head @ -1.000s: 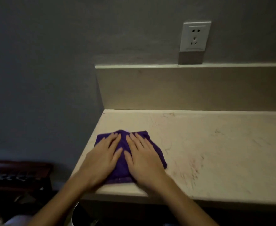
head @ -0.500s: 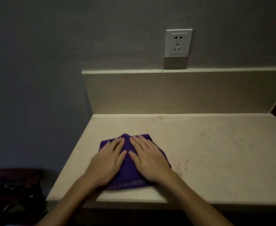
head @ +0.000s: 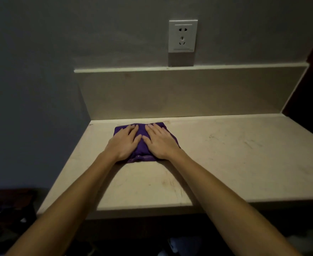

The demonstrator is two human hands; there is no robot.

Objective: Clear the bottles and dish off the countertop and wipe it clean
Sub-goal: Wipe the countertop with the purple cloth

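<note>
A folded purple cloth (head: 142, 154) lies on the pale marble countertop (head: 235, 154), near its back left corner by the backsplash. My left hand (head: 123, 143) and my right hand (head: 161, 142) lie flat side by side on top of the cloth and press it down, with both arms stretched forward. Faint brownish marks show on the countertop in front of and to the right of the cloth. No bottles or dish are in view.
A low beige backsplash (head: 189, 93) runs along the back of the counter. A white wall socket (head: 182, 36) sits above it on the grey wall. Dark furniture (head: 7, 200) stands low on the left, beyond the counter's left edge.
Both hands have pushed the cloth away from the front edge to the back of the counter, near the backsplash. My view has shifted, so more of the counter's right side shows.
</note>
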